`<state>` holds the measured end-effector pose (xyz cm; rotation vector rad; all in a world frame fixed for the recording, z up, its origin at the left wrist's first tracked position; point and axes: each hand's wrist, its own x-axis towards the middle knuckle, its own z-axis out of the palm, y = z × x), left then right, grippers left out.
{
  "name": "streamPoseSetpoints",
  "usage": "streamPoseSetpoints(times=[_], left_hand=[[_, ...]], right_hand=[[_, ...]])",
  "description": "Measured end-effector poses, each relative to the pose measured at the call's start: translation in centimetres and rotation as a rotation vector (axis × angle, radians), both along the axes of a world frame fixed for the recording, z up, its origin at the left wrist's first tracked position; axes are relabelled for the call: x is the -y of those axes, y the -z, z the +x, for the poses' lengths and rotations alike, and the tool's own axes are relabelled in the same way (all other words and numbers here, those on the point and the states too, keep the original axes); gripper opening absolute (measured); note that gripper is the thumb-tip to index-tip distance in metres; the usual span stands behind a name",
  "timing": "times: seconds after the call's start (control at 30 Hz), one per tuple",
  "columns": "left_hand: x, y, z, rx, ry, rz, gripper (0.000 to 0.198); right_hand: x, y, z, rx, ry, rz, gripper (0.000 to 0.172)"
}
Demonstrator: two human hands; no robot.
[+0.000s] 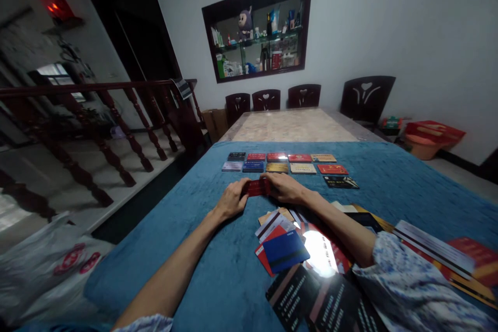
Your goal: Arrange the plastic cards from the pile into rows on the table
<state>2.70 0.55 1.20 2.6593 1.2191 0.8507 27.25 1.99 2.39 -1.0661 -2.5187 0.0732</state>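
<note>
A dark red card (257, 188) is held between my two hands just above the blue cloth. My left hand (232, 200) is closed on its left end, and my right hand (285, 188) pinches its right end. Just beyond lie two rows of cards, among them a blue card (253, 167), a gold card (277, 168) and a cream card (303, 168). A black card (341, 182) sits alone at the right, below the rows. Under my right forearm spreads a loose pile, with a dark blue card (285, 251) and black cards (294, 290) on top.
The blue cloth (155, 249) covers the near part of the table; a beige tabletop (295, 125) shows beyond. More loose cards (433, 249) lie at the right. Chairs (266, 99) stand at the far end. White plastic bags (50, 270) and a wooden railing (89, 86) are at the left.
</note>
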Motion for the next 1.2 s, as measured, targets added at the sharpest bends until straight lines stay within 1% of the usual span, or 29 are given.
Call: streamPoseSetpoints(times=[0.13,0.3,0.43,0.6,0.73,0.97,1.1,1.2], left_hand=[[0.0,0.3,0.4,-0.011,-0.020,-0.004,0.048],[0.0,0.5,0.7,0.008,-0.023,-0.011,0.048],[-0.3,0.7,0.7,0.052,-0.022,-0.014,0.050],[-0.8,0.7,0.6,0.097,0.005,-0.027,0.053],[-0.8,0.6,0.7,0.093,-0.003,-0.058,0.055],[-0.7,0.5,0.5,0.087,0.016,-0.078,0.058],[-0.7,0.3,0.6,0.052,0.006,-0.099,0.059],[-0.5,0.0,0.8,-0.002,-0.019,-0.128,0.059]], right_hand=[[0.1,0.1,0.0,-0.014,-0.008,-0.007,0.052],[0.3,-0.3,0.1,0.003,0.009,-0.006,0.047],[0.2,-0.3,0.2,-0.002,0.007,-0.006,0.052],[-0.3,0.3,0.3,-0.028,0.025,0.027,0.057],[-0.7,0.7,0.6,-0.053,-0.013,0.046,0.058],[-1.2,1.0,0.7,-0.053,-0.062,0.124,0.054],[-1.0,0.9,0.7,0.009,-0.031,0.159,0.051],[-0.8,0.5,0.7,0.056,0.009,0.167,0.052]])
